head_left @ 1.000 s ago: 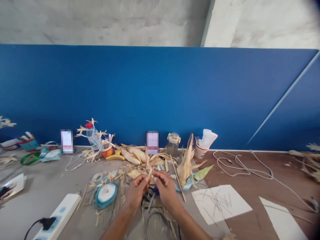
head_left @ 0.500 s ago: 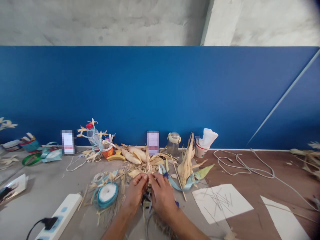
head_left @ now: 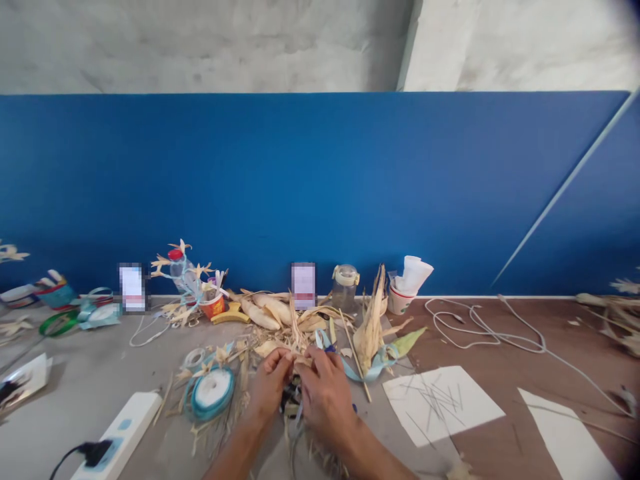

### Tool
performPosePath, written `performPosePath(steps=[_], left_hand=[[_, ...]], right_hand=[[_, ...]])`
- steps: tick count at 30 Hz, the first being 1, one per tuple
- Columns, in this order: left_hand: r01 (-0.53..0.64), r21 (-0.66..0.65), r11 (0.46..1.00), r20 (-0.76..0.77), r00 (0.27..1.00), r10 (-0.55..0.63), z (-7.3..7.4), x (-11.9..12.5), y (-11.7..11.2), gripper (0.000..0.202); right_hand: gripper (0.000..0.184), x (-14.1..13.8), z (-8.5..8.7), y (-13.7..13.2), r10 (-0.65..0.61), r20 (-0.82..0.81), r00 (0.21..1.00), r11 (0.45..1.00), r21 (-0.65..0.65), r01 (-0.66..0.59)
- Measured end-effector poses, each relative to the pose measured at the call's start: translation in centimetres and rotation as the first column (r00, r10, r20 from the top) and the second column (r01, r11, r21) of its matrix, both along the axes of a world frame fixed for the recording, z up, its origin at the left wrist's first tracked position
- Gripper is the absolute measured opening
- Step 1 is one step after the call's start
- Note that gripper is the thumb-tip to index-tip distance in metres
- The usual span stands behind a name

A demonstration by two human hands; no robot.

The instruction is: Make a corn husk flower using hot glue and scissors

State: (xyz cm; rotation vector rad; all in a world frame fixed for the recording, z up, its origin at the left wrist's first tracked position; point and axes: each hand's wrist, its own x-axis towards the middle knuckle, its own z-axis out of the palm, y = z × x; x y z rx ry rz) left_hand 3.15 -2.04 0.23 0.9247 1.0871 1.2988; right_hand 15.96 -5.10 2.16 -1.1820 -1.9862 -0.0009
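While a second ago they worked slightly apart, the left hand and right hand now press together, each grip pinching the dry husk strip over the table, suggesting tightening.

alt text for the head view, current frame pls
Two bare hands, left hand and right hand, pinch a small piece of dried corn husk between their fingertips over a littered table. A ribbon spool lies left of them, a power strip nearer, a paper sheet to the right, a blue partition behind.
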Motion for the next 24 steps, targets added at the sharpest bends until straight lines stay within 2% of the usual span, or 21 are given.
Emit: performPosePath(steps=[3,5,6,8,10,12,18,24], left_hand=[[0.051,-0.007,0.999,0.118,0.992,-0.049,0.6,0.1,-0.1,0.036],[0.084,-0.033,0.996,0.166,0.983,-0.077,1.1,0.1,-0.3,0.037],[0.105,-0.045,0.993,0.182,0.979,-0.095,1.3,0.2,-0.4,0.038],[0.150,-0.058,0.987,0.204,0.970,-0.135,1.6,0.2,-0.6,0.037],[0.188,-0.058,0.980,0.226,0.959,-0.171,1.9,0.3,-0.8,0.036],[0.227,-0.051,0.973,0.242,0.948,-0.208,2.1,0.3,-1.0,0.035],[0.284,-0.054,0.957,0.216,0.939,-0.266,2.1,0.3,-1.2,0.034],[0.262,-0.065,0.963,0.228,0.943,-0.242,1.9,0.4,-1.1,0.036]], right_hand=[[0.024,0.3,0.4,0.6,0.001,-0.291,0.957,0.993,-0.111,-0.035],[0.020,0.6,0.6,1.4,-0.040,-0.518,0.854,0.957,-0.267,-0.117],[0.020,0.7,0.5,1.8,-0.082,-0.617,0.783,0.918,-0.352,-0.182],[0.017,0.8,0.2,2.6,-0.187,-0.762,0.620,0.807,-0.479,-0.345],[0.013,0.7,-0.2,3.0,-0.271,-0.838,0.474,0.718,-0.504,-0.480],[0.014,0.4,-0.7,3.2,-0.304,-0.871,0.386,0.677,-0.483,-0.555],[0.013,-0.4,-0.7,3.1,-0.265,-0.923,0.277,0.649,-0.384,-0.657],[0.012,-0.3,-0.8,2.9,-0.236,-0.939,0.251,0.650,-0.345,-0.677]])
